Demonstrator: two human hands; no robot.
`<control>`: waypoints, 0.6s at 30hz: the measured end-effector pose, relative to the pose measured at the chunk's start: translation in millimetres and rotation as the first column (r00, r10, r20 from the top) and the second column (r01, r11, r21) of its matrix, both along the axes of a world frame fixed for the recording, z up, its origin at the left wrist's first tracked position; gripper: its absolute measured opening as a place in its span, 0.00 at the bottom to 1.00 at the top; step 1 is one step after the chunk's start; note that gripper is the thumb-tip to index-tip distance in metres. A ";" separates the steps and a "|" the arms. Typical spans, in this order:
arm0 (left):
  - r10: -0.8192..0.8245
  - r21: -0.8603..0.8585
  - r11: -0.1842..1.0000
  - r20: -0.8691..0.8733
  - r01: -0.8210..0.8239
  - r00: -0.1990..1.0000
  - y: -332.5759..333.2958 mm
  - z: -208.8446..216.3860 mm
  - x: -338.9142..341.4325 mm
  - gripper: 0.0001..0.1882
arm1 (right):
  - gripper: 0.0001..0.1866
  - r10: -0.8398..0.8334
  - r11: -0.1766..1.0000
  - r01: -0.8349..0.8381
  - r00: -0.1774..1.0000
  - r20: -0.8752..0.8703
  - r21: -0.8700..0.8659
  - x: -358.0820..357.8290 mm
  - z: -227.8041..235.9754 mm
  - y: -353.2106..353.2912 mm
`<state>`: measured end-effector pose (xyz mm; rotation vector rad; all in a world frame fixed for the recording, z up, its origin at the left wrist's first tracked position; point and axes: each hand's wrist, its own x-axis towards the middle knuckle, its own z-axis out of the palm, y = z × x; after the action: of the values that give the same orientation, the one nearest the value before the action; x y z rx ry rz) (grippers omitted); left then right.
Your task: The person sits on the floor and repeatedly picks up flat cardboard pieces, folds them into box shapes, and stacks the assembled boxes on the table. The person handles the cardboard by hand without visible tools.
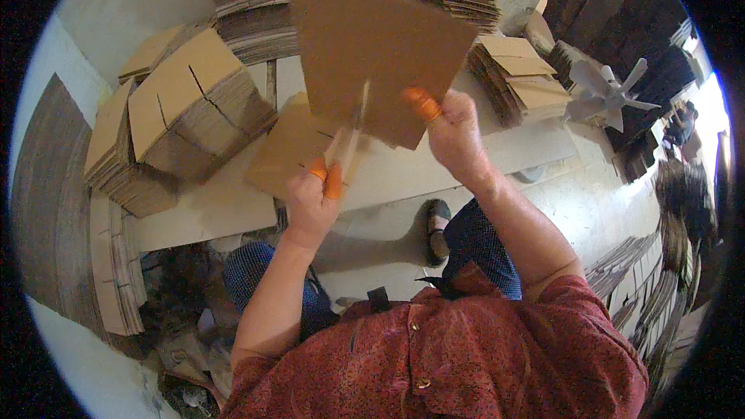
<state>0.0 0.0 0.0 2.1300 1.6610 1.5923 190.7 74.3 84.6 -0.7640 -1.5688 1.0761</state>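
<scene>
My right hand (456,128) grips a large brown cardboard sheet (380,46) by its lower right edge, with an orange-covered thumb or finger against its face. The sheet is raised and tilted above the bench. My left hand (314,190), also with orange finger covers, is closed round a narrow pale strip (353,136), which looks like cardboard seen edge-on; it is blurred. That strip reaches up across the big sheet's lower part, and I cannot tell whether they touch. Beneath, a slotted cardboard piece (283,151) lies on the bench near my left hand.
Slotted cardboard stacks (190,101) stand on the white bench (209,209) at left. Further stacks (279,8) rise at the back, with more sheets (520,74) at right. A pale fan (609,93) stands beyond the right end. Cardboard bundles (628,271) lie at lower right.
</scene>
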 end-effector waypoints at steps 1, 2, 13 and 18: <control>-0.019 0.023 1.000 0.010 0.019 1.000 -0.9 1.2 2.2 0.04 | 0.09 0.009 0.999 -0.010 0.999 0.032 0.035 -0.8 -8.0 -0.7; -0.038 0.047 0.998 0.020 0.037 0.999 -1.1 0.7 3.3 0.04 | 0.10 0.017 0.997 -0.022 0.998 0.064 0.070 -1.3 -15.4 -2.0; -0.017 0.000 1.000 0.049 0.017 0.999 3.8 -4.8 0.2 0.04 | 0.05 -0.198 0.933 0.136 0.967 0.158 0.333 -9.5 -26.2 -7.0; -0.039 0.083 0.996 0.109 0.030 0.993 9.9 0.4 3.3 0.05 | 0.06 -0.241 0.883 0.109 0.941 0.240 0.457 -5.8 -34.5 3.6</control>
<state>3.3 9.9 0.4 2.0528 1.5438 1.7620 185.0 77.9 50.2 -0.7554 -1.8621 0.4559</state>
